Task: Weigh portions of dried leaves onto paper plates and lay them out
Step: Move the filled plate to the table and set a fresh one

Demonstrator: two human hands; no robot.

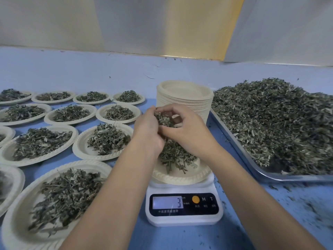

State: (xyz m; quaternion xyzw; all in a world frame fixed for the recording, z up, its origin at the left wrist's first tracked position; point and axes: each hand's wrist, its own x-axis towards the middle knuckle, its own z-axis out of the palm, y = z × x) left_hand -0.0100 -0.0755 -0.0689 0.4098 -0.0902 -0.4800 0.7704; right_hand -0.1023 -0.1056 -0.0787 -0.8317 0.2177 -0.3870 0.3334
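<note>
Weighing step, centre of frame. The left hand (147, 130) and right hand (183, 130) both curl round a clump of leaves (164, 120), held just above the plate (180, 175) on the scale (183, 204), where a small pile lies. The display shows a 3; other digits we cannot read. We judge the portion unfinished. The next move calls for loosening the fingers gently, watching the reading, then setting the plate among the filled plates (102, 139) at left. The heap (270, 123) fills the tray (234, 147) at right.

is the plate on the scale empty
No, the paper plate on the scale holds a pile of dried leaves.
</note>
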